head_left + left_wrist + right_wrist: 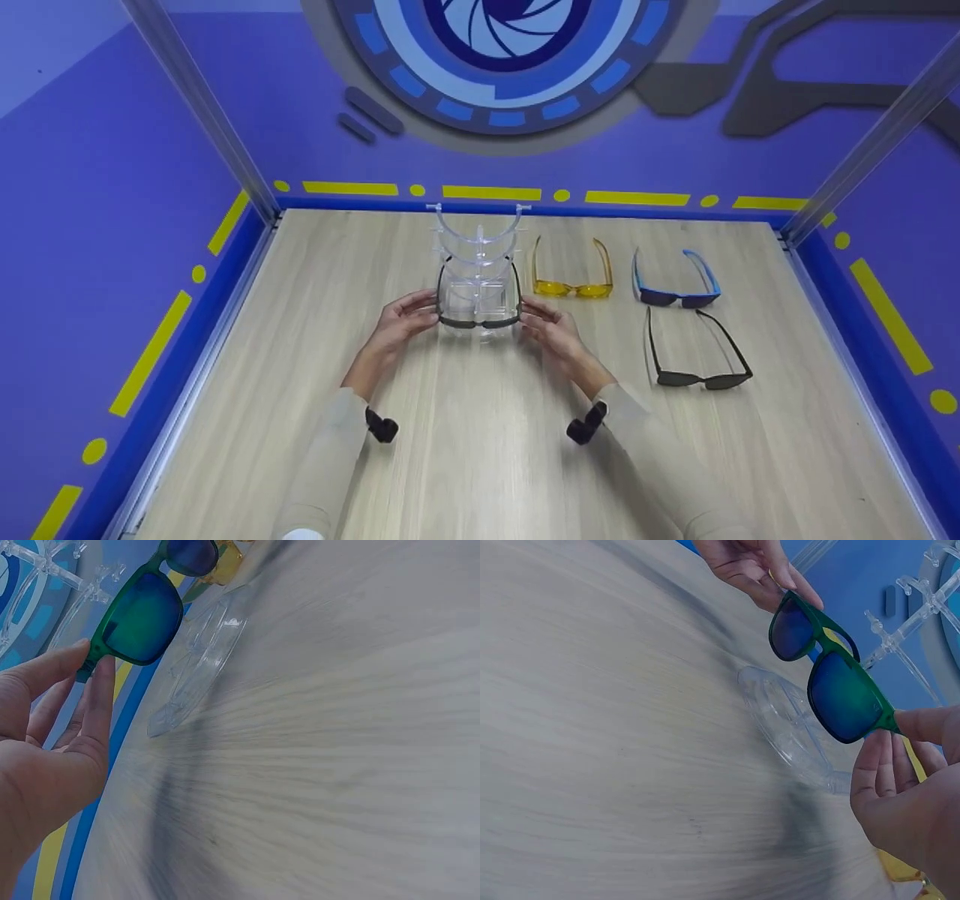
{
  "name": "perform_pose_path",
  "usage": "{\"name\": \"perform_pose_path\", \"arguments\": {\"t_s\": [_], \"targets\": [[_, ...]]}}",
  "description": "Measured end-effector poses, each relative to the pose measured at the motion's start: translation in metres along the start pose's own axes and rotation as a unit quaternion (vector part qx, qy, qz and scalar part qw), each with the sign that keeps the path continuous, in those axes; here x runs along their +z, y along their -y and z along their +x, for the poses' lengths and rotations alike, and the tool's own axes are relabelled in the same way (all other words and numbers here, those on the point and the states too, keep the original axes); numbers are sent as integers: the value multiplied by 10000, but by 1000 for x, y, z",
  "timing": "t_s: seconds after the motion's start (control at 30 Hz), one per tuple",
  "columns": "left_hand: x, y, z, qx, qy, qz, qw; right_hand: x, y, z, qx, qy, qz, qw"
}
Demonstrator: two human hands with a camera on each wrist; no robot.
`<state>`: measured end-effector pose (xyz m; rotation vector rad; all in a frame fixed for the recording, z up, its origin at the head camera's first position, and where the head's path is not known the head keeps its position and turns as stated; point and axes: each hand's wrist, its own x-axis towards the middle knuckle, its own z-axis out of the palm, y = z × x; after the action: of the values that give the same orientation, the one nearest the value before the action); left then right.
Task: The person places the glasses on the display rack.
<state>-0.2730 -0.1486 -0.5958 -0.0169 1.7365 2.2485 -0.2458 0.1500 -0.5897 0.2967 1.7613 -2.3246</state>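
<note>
A pair of green-framed sunglasses with blue-green mirrored lenses is held level between both hands, temples unfolded and pointing away. My left hand pinches its left hinge corner between thumb and fingers, as the left wrist view shows closely. At the opposite corner, my right hand grips the frame the same way. Directly behind and below the lenses stands a clear plastic glasses rack with several curved tiers. Its clear base rests on the table under the sunglasses. Whether the temples touch the rack I cannot tell.
Right of the rack lie yellow glasses, blue-framed sunglasses and black sunglasses, all with unfolded temples. The wooden table is bordered by blue panels at the left, back and right.
</note>
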Motion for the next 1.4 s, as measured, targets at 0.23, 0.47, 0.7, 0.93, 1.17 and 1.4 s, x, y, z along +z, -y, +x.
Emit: {"name": "perform_pose_path", "arguments": {"t_s": [0.23, 0.47, 0.7, 0.93, 1.17, 1.4], "targets": [[-2, -3, 12, 72, -173, -17, 9998, 8, 1, 8, -219, -97, 193, 9995], [-3, 4, 14, -76, -428, -23, 9991, 9, -10, 11, -179, -242, -4, 9995], [1, 9, 23, -61, -574, -120, 9983, 9, -14, 15, -234, -412, 137, 9988], [3, 12, 28, -130, -557, -109, 9983, 7, -16, 19, -260, -468, 156, 9984], [0, 9, 28, -104, -388, 70, 9992, 8, -16, 22, -314, -401, 65, 9987], [-1, 5, 29, 4, -295, 169, 9994, 6, -8, 26, -222, -198, -536, 9981]]}}
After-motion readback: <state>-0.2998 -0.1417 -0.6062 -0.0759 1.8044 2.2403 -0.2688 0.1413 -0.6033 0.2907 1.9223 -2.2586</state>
